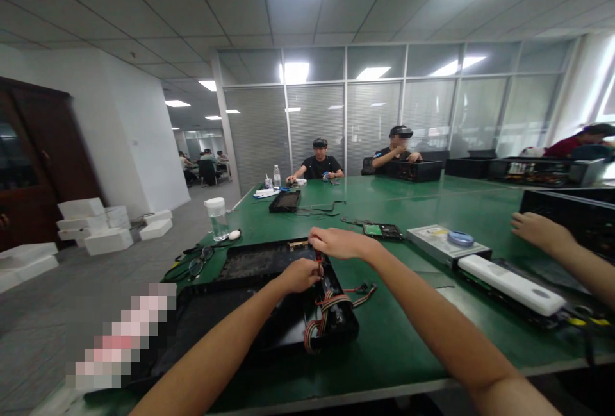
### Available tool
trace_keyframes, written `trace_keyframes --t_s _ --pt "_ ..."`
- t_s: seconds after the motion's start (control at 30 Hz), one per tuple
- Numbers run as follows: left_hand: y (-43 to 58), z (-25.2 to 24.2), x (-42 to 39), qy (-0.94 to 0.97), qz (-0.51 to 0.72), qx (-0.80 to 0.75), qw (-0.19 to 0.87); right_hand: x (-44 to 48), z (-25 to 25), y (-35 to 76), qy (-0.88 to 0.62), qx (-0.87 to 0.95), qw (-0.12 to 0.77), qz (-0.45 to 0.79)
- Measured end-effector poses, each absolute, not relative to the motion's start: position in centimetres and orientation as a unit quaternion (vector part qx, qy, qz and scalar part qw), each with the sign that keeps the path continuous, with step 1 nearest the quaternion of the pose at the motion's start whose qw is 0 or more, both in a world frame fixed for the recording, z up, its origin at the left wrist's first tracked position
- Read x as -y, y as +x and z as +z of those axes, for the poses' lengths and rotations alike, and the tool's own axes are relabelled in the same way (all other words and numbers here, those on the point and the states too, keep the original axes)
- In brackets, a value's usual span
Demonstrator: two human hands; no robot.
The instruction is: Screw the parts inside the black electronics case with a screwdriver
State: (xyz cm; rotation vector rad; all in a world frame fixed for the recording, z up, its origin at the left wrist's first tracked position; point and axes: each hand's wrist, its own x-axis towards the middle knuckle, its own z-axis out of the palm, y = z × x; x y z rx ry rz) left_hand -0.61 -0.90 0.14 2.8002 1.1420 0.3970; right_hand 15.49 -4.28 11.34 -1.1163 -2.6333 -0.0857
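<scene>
In front of me an opened black plastic casing [250, 297] lies on the green table. My right hand [339, 243] is closed over its far right corner, gripping what looks like a small red-handled screwdriver [319, 257] pointing down. Just below, my left hand [302, 275] has its fingers pinched together close to the tool's lower end; what sits between them is hidden. Striped ribbon wires [321, 320] loop over the casing's right edge. A small brass-coloured part [298, 246] shows at its far side.
Left of the casing are a lidded clear jug [218, 218], a white egg-shaped object [234, 234] and eyeglasses [196, 266]. To the right lie a metal drive [446, 243] with a tape roll, and a long white device [512, 284]. Another person's arm [562, 243] reaches in at right.
</scene>
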Motion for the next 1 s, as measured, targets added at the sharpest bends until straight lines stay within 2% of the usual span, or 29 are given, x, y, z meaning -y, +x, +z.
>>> trace_keyframes --t_s 0.07,0.27,0.43,1.0 --pt "-0.6 0.1 1.1 0.923 0.122 -0.363 0.024 4.2 11.3 14.8 -0.38 0.913 0.146 -0.023" --pt "-0.7 0.1 1.2 0.934 0.118 -0.338 0.008 4.9 10.2 14.3 -0.529 0.811 0.178 -0.176" --pt "-0.9 0.1 0.9 0.936 0.123 -0.33 0.023 5.7 10.3 14.4 -0.49 0.843 0.155 -0.158" --pt "-0.9 0.1 0.5 0.937 0.122 -0.327 0.015 5.4 11.7 15.7 -0.537 0.832 0.101 -0.097"
